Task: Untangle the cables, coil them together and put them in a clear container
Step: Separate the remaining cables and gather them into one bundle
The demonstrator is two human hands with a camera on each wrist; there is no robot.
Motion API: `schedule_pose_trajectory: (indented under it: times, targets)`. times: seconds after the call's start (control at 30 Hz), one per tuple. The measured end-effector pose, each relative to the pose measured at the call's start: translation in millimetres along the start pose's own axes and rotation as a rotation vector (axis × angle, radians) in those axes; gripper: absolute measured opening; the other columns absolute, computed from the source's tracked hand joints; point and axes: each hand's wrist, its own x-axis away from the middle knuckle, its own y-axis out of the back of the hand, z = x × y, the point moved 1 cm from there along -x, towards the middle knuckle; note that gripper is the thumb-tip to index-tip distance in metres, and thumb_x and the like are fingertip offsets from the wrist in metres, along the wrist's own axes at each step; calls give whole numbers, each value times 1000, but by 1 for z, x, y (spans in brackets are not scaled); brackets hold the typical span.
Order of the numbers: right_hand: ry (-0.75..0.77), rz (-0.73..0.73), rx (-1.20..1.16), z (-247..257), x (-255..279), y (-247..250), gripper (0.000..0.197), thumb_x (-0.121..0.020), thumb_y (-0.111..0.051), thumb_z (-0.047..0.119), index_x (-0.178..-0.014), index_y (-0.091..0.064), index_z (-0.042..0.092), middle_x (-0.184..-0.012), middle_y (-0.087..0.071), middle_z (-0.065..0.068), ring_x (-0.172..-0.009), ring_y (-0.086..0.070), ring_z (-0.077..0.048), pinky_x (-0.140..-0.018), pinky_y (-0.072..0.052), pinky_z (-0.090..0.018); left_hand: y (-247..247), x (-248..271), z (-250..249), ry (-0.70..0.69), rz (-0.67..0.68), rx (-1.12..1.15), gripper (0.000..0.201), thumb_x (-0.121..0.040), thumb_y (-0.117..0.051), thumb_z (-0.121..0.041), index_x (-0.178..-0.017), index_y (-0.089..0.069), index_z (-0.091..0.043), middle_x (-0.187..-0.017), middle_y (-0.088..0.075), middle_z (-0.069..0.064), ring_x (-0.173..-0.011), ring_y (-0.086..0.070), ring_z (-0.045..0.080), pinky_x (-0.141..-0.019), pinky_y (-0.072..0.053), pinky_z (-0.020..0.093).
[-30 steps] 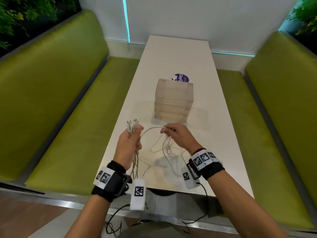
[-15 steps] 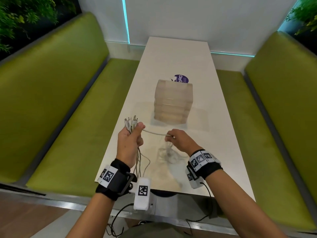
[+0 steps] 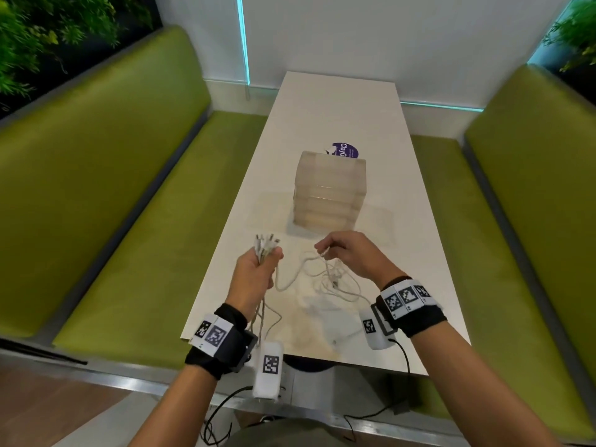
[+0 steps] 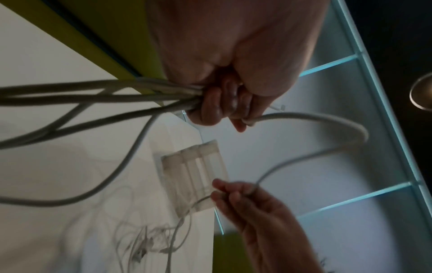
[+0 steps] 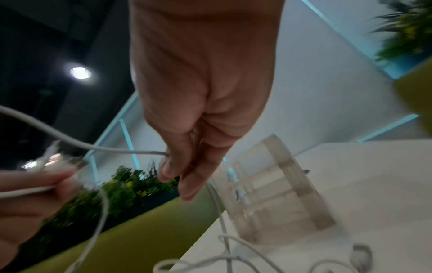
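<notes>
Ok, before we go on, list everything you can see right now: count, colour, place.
cables: several, white, one end bunched in left fist, rest tangled on table
clear container: one, clear, mid-table beyond the hands
sticker: one, purple, on table behind container
table: one, white, centre
benches: two, green, either side of table
plants: green, upper corners
wrist bands: two, black with white marker tags, one per wrist
left hand: grips cable bundle, connector ends up
right hand: fingers pinch one cable above table
</notes>
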Motion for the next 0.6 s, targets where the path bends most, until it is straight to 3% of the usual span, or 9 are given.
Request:
schedule_pose_trajectory:
  times: [0.13, 0.27, 0.33, 0.4, 0.47, 0.53, 0.6]
  targets:
    - [142, -83, 122, 16, 1, -7, 14, -84, -65, 0, -95, -74, 3, -87, -71, -11, -78, -64, -19, -72, -48, -22, -25, 3, 6, 14, 148, -74, 34, -94, -57, -22, -93, -57, 11, -52, -36, -12, -44, -29, 6, -44, -29, 20]
    - [236, -83, 260, 16, -4, -13, 15, -82, -66, -2, -95, -74, 1, -91, -71, -13, -82, -65, -21, -68, -39, -2, -33, 2, 4, 21, 152, -42, 31, -94, -57, -22, -88, -55, 9, -47, -34, -16, -44, -27, 5, -44, -28, 20]
    - [273, -56, 309, 18, -4, -15, 16, -83, -64, -2, -95, -74, 1, -91, -70, -14, -81, -64, -21, -67, -38, -3, -32, 4, 2, 9, 148, -15, 26, -94, -57, -24, -77, -55, -4, -50, -32, -15, -44, -27, 5, -45, -28, 20]
    - [303, -32, 338, 20, -3, -19, 16, -84, -63, -2, -96, -74, 1, -91, -69, -14, -81, -65, -22, -69, -45, -13, -30, 4, 1, 0, 146, 40, 25, -94, -57, -25, -72, -50, -13, -55, -29, -7, -47, -25, 8, -44, -27, 20]
    - [320, -2, 348, 23, -3, -23, 15, -85, -63, -2, -95, -73, 0, -90, -68, -15, -81, -65, -24, -74, -51, -25, -29, 4, 1, -12, 122, 66, 21, -93, -58, -21, -76, -51, -12, -58, -29, -4, -49, -24, 9, -44, -26, 20]
    - [337, 28, 360, 24, -3, -28, 13, -85, -62, -1, -93, -73, -1, -89, -67, -15, -78, -64, -21, -71, -50, -20, -29, 2, 2, -32, 72, 31, 15, -93, -58, -17, -79, -57, -13, -58, -36, -5, -47, -29, 7, -46, -29, 21]
    - [350, 33, 368, 23, -5, -34, 13, -87, -62, 4, -92, -74, 2, -87, -67, -13, -77, -62, -20, -68, -46, -19, -28, 1, 2, -70, 32, -26, 16, -94, -57, -17, -78, -58, -18, -53, -45, -14, -46, -34, 3, -51, -31, 24]
